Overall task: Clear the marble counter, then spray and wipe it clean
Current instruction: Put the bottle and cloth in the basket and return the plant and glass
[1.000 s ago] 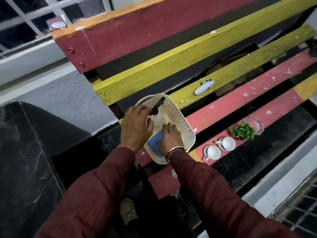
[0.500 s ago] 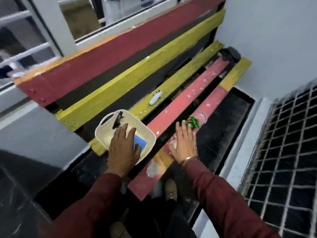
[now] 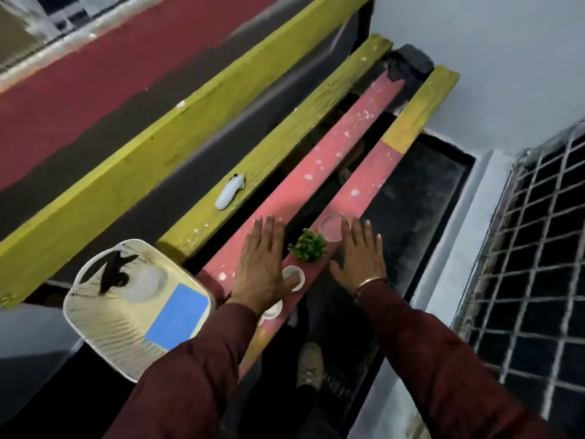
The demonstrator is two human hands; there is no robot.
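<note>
- Currently both hands are spread flat, fingers straight, holding nothing; the left hand [image 3: 261,264] hovers over two white cups [image 3: 292,278] on the pink slat [image 3: 316,172]
- right hand [image 3: 361,253] just beside the small green plant [image 3: 308,246] and glass dish [image 3: 331,228]
- white basket [image 3: 95,321], left, holds a blue sponge [image 3: 177,315]

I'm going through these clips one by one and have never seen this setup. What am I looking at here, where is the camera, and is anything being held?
No machine here: a person wears a camera on the head, looking down at their own two hands. The left hand and right hand are both flat and open, with no grip on anything. They reach over a painted slatted bench. Between them sits a small green plant, with a clear glass dish beyond it and two small white cups partly under the left hand. To the left is a cream basket holding a blue sponge and a dark tool. A white object lies on a yellow slat.
</note>
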